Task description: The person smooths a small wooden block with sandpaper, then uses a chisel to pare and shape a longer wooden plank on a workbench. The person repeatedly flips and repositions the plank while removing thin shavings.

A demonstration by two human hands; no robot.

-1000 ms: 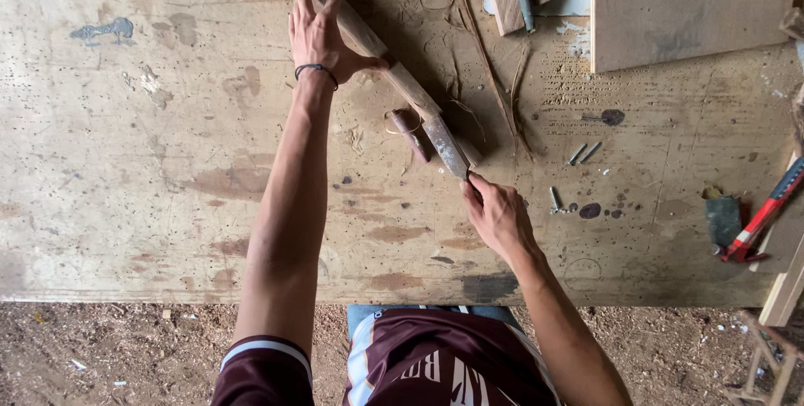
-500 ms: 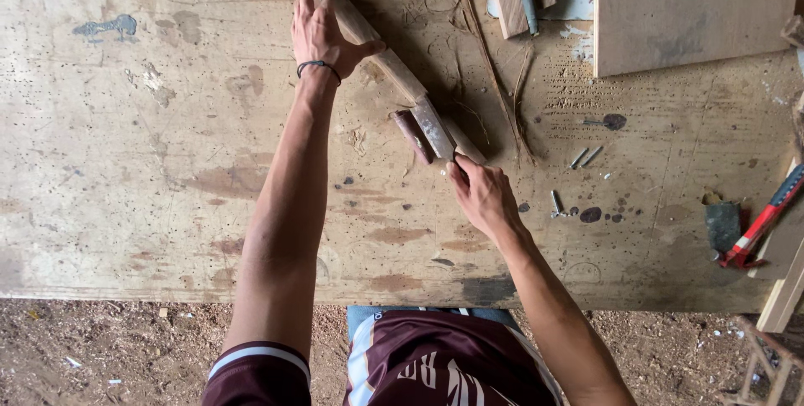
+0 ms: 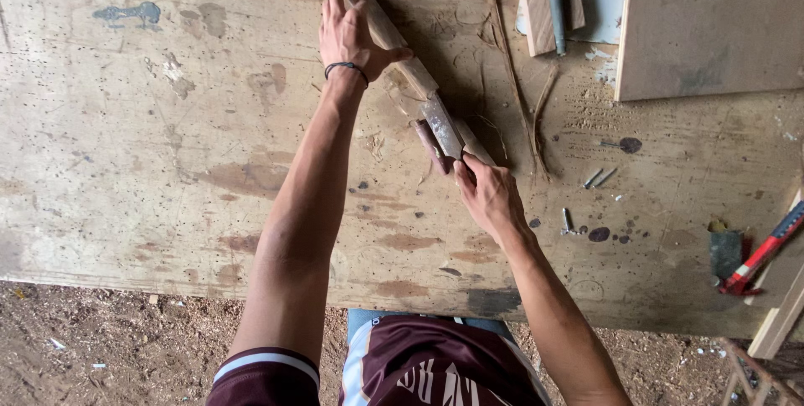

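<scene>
Right, from the head view: the left hand (image 3: 350, 33) is pressing down on the far end of a long wooden piece (image 3: 398, 46) lying slantwise on the stained counter (image 3: 151, 163), fingers wrapped over it. Nearer in, the right hand (image 3: 490, 197) is pinching a metal blade (image 3: 441, 125) flat against that wood. Loose nails (image 3: 596, 177) are lying just right of it, and a red utility knife (image 3: 766, 249) is sitting well apart.

I'm standing at a wide, worn plywood table (image 3: 167, 163) — pale, stained with brown patches and a smear of blue-grey paint. Below its near edge the ground (image 3: 109, 347) is bare dirt scattered with wood chips and sawdust — daylight falls evenly, with soft shadows.
</scene>
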